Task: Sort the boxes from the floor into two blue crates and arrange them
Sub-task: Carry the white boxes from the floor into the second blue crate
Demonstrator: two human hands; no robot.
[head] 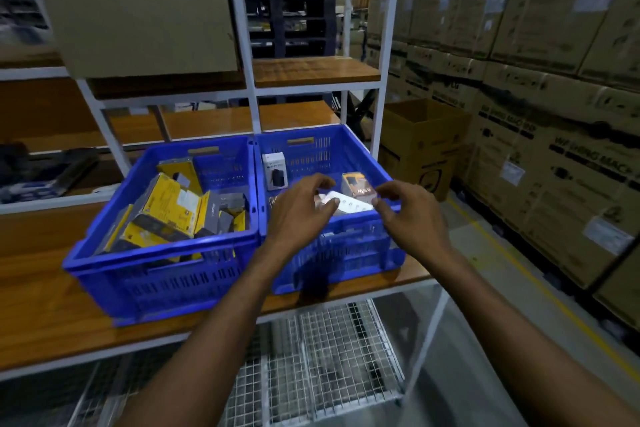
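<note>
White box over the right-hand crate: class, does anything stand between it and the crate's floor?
Nothing visible does. The left hand and right hand hold the white box above the right crate. The upright carton at its back left and the orange box stand farther back; the floor directly beneath is hidden.

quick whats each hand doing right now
Left hand: grips one end of the flat white cardboard box.
Right hand: pinches its other end.

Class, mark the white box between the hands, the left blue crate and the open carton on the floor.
white box (349, 204), head view, top face
left blue crate (156, 279), head view, front wall
open carton (415, 156), head view, front side
</note>
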